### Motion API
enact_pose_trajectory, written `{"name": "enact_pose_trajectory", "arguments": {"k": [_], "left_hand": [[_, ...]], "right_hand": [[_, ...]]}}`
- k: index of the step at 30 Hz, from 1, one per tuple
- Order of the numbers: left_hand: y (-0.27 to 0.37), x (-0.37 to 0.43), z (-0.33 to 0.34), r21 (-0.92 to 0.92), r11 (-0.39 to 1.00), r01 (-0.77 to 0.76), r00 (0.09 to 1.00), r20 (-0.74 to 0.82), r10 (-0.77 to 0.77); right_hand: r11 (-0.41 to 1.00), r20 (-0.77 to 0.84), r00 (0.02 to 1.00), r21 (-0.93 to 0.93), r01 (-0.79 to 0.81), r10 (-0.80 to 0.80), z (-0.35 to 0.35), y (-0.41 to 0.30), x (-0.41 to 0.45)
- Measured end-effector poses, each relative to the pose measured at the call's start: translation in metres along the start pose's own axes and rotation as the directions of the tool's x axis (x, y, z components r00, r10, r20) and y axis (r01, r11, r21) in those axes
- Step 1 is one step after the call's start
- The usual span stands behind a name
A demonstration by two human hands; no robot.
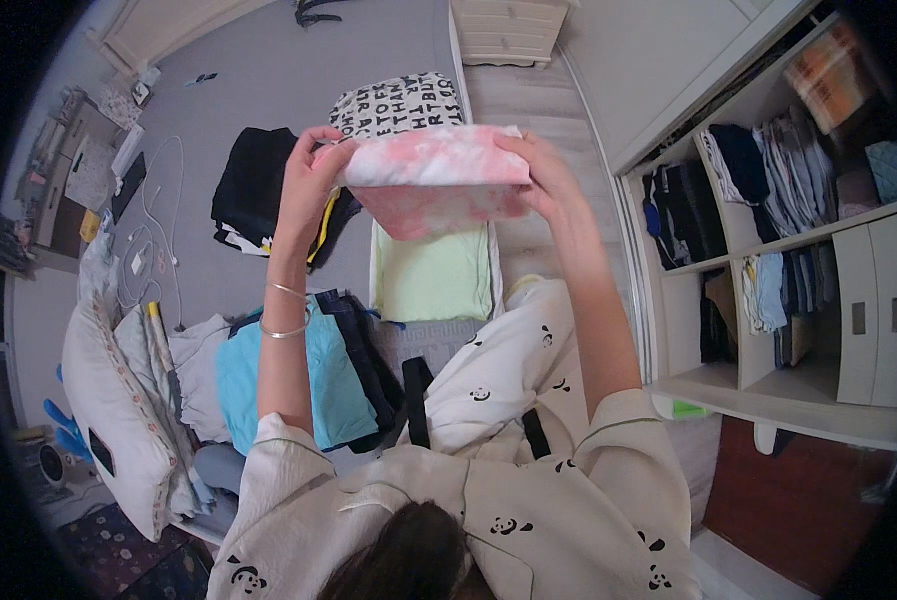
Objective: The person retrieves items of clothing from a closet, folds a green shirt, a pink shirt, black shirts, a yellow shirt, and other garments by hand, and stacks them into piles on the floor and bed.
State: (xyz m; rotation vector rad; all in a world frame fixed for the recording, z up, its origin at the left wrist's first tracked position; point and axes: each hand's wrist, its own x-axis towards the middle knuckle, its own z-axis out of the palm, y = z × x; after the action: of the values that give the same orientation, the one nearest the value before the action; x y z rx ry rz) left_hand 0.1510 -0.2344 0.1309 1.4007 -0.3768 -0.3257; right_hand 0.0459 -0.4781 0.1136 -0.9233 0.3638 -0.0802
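A pink-and-white tie-dye cloth garment, folded over, is held up by its two ends before me. My left hand pinches its left end, and my right hand grips its right end. Below it a folded pale green cloth lies on the bed. Behind it is a white fabric bundle printed with black letters, partly hidden by the held cloth. Left of my left hand lie folded black garments, with white and yellow cloth under them. A turquoise folded garment lies beneath my left forearm, over dark clothes.
The grey bed bears a white cable at the left. A white pillow stands at the left edge. On the right is an open wardrobe with hanging and stacked clothes; a drawer cabinet stands at the far end.
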Motion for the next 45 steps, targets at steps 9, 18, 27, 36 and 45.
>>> {"name": "enact_pose_trajectory", "arguments": {"k": [9, 18, 27, 36, 45], "left_hand": [[-0.099, -0.101, -0.021, 0.354, 0.935, -0.034, 0.999, 0.004, 0.035], [-0.195, -0.151, -0.009, 0.648, 0.749, 0.140, 0.984, -0.174, -0.034], [-0.195, -0.123, -0.016, 0.825, 0.559, 0.083, 0.993, -0.020, -0.117], [-0.199, -0.032, 0.001, -0.020, 0.699, 0.714, 0.691, 0.177, -0.701], [-0.225, -0.016, -0.008, -0.540, 0.462, 0.704, 0.702, 0.431, -0.567]], "right_hand": [[0.973, 0.019, 0.994, -0.203, 0.106, -0.105, -0.051, 0.104, -0.029], [0.889, -0.261, 0.964, -0.452, -0.073, -0.053, -0.118, 0.216, -0.043], [0.387, -0.216, 0.976, -0.898, -0.210, 0.028, -0.114, 0.202, -0.037], [0.580, -0.297, 0.933, -0.804, -0.131, -0.201, -0.093, 0.190, 0.031], [0.926, -0.047, 0.971, 0.314, -0.208, 0.234, -0.080, 0.177, 0.036]]}}
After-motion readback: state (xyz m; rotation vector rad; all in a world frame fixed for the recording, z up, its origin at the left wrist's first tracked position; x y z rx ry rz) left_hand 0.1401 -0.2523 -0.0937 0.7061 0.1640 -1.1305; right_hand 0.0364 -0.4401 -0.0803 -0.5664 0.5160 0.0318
